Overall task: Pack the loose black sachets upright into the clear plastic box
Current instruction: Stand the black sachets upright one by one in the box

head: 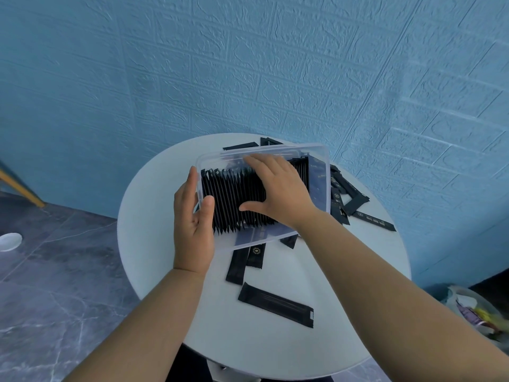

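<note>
The clear plastic box [321, 172] lies tilted on the round white table [154, 216], on top of some loose sachets. Inside it a tight row of upright black sachets [234, 205] fills the left and middle part. My left hand [192, 227] grips the box's left wall, thumb hooked over the rim against the row. With straight fingers, my right hand [278, 188] lies flat on top of the row and presses on it. Loose black sachets lie flat on the table: one near the front [275, 304], two under the box's front edge [245, 263], several to the right [355, 202].
A blue embossed wall stands right behind the table. The floor to the left is dark marble tile, with a white round object [9, 241] on it. A clear bag of rubbish [473, 312] sits at the lower right, beyond the table edge.
</note>
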Tool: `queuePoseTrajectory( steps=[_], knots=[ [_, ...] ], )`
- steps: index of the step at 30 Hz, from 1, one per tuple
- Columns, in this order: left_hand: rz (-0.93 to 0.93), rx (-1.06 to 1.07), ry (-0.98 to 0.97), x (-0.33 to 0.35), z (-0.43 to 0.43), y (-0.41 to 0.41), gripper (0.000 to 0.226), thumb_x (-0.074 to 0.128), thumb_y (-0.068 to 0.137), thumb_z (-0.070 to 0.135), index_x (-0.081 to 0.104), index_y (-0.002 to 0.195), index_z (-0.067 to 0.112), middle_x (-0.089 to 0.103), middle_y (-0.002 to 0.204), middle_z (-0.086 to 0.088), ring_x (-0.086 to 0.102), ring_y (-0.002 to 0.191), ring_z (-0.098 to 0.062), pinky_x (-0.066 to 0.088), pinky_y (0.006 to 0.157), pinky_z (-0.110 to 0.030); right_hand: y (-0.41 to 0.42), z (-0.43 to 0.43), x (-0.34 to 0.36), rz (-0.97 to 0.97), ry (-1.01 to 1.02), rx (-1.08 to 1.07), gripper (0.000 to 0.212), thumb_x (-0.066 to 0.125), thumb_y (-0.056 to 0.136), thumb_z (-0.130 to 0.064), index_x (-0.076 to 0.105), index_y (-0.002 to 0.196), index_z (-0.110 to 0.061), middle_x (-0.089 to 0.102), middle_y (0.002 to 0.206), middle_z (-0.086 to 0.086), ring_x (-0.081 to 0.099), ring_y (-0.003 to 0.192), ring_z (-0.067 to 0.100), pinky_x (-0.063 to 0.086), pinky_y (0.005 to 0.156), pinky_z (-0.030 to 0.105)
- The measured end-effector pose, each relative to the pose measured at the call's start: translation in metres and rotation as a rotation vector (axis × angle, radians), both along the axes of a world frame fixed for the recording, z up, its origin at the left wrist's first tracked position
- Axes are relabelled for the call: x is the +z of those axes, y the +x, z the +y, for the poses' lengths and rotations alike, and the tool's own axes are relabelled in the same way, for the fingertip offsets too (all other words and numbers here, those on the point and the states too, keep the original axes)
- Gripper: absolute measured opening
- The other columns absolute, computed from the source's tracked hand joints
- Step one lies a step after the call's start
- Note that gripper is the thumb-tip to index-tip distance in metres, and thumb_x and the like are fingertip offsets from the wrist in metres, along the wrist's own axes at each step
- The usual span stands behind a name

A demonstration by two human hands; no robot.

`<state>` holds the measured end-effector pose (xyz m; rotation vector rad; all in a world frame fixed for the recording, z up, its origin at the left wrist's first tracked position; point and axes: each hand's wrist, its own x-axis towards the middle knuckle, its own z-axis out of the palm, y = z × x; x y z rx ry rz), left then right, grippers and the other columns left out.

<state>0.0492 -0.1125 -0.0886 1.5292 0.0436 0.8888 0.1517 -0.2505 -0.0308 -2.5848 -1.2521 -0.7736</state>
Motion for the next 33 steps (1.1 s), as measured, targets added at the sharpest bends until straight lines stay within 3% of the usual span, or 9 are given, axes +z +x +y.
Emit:
queuePoseTrajectory(
  steps=[5,10,13,16,19,21,24,29,33],
  knots=[
    [-0.003,-0.001,0.006,-0.001,0.000,0.000,0.045,0.040,0.095,0.025,0.024,0.134,0.041,0.032,0.132,0.023,0.030,0.124,0.020,0.025,0.096,0.000,-0.004,0.011,-0.002,0.038,-0.086,0.032,0.090,0.078,0.062,-0.053,0.046,0.137,-0.014,0.052,0.136,0.004,0.046,0.127,0.028,0.016,0.113,0.049],
    [-0.005,-0.004,-0.001,-0.001,0.000,0.001,0.044,0.041,0.095,0.025,0.025,0.132,0.043,0.033,0.132,0.022,0.031,0.123,0.020,0.025,0.095,0.001,-0.006,0.004,-0.002,0.016,-0.024,0.047,0.086,0.076,0.065,-0.053,0.047,0.136,-0.013,0.053,0.136,0.005,0.045,0.129,0.029,0.016,0.112,0.046],
    [-0.009,-0.008,-0.007,-0.002,0.000,0.001,0.044,0.041,0.095,0.031,0.025,0.134,0.044,0.034,0.132,0.022,0.031,0.125,0.018,0.026,0.096,0.000,-0.024,-0.005,0.002,-0.044,0.172,0.101,0.060,0.064,0.079,-0.048,0.056,0.126,-0.012,0.056,0.129,0.008,0.048,0.123,0.026,0.028,0.111,0.042],
    [-0.001,-0.015,-0.009,-0.002,0.001,0.001,0.045,0.040,0.095,0.024,0.024,0.134,0.042,0.033,0.133,0.023,0.030,0.125,0.019,0.026,0.096,0.000,-0.060,-0.026,-0.007,-0.015,0.385,0.131,0.028,0.063,0.086,-0.032,0.066,0.104,-0.011,0.063,0.106,0.005,0.055,0.102,0.020,0.045,0.088,0.036],
    [0.000,-0.013,0.003,-0.002,0.000,0.000,0.046,0.039,0.096,0.022,0.023,0.135,0.040,0.032,0.132,0.024,0.028,0.123,0.022,0.024,0.096,0.001,-0.100,-0.057,-0.035,0.176,0.386,0.127,0.016,0.058,0.090,-0.033,0.063,0.097,-0.019,0.061,0.094,-0.005,0.056,0.090,0.009,0.047,0.079,0.027],
    [0.005,-0.010,0.013,-0.001,0.000,0.000,0.047,0.039,0.096,0.020,0.020,0.136,0.037,0.031,0.131,0.024,0.025,0.121,0.026,0.022,0.095,0.003,-0.122,-0.073,-0.054,0.378,0.316,0.067,0.025,0.058,0.086,-0.047,0.064,0.100,-0.026,0.059,0.099,-0.013,0.053,0.094,0.003,0.044,0.085,0.019],
    [0.001,0.009,0.012,0.000,0.001,0.000,0.046,0.038,0.098,0.020,0.018,0.137,0.034,0.033,0.128,0.025,0.028,0.120,0.025,0.022,0.097,0.000,-0.139,-0.088,-0.069,0.480,0.171,-0.055,0.043,0.055,0.077,-0.065,0.069,0.101,-0.032,0.055,0.097,-0.019,0.049,0.091,0.002,0.044,0.083,0.024],
    [-0.014,0.132,-0.083,0.001,0.004,-0.003,0.045,0.037,0.101,0.015,0.020,0.141,0.027,0.037,0.124,0.027,0.032,0.116,0.026,0.026,0.096,-0.002,-0.143,-0.094,-0.048,0.756,0.157,-0.235,0.022,0.075,0.074,-0.038,0.068,0.094,-0.029,0.050,0.080,-0.018,0.049,0.079,-0.002,0.036,0.073,0.011],
    [-0.041,0.207,-0.149,0.001,0.010,-0.004,0.047,0.037,0.101,0.017,0.020,0.146,0.019,0.037,0.123,0.027,0.034,0.115,0.027,0.029,0.096,-0.003,-0.140,-0.091,-0.034,0.864,0.042,-0.267,0.023,0.069,0.082,-0.031,0.049,0.073,-0.037,0.049,0.073,-0.011,0.046,0.071,0.004,0.034,0.065,0.016]
  ],
)
